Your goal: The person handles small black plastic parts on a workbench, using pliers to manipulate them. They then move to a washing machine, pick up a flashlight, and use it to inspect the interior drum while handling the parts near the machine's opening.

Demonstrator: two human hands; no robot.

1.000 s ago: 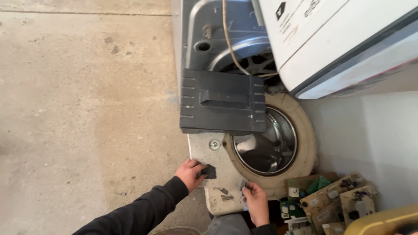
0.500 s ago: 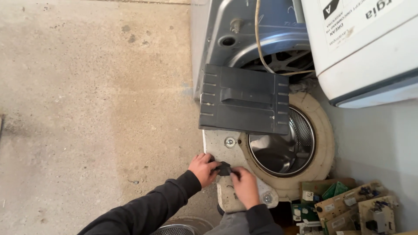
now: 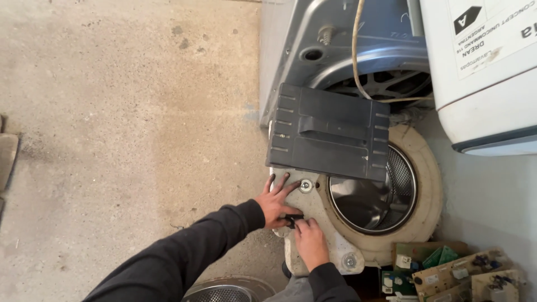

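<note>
My left hand [image 3: 278, 200] lies flat on the beige plastic washing-machine tub [image 3: 425, 184], fingers spread toward a bolt [image 3: 305, 186]. Just below it, my right hand [image 3: 309, 242] pinches a small black part [image 3: 292, 218] against the tub's front face, and the left thumb touches the same part. Above the hands a dark grey ribbed plastic block [image 3: 327, 132] lies over the tub's upper left edge. The steel drum opening [image 3: 373, 190] shows to the right of the hands.
A grey metal machine casing [image 3: 335, 45] with a tan cable [image 3: 358, 50] stands behind the tub. A white appliance [image 3: 486, 72] is at the top right. Green circuit boards [image 3: 447, 268] lie at the bottom right. A round steel drum rim [image 3: 229, 291] peeks in at the bottom.
My two hands have come together on the small black part over the last second. The left hand's fingers have spread flat on the tub. The view has shifted, with the tub now further right.
</note>
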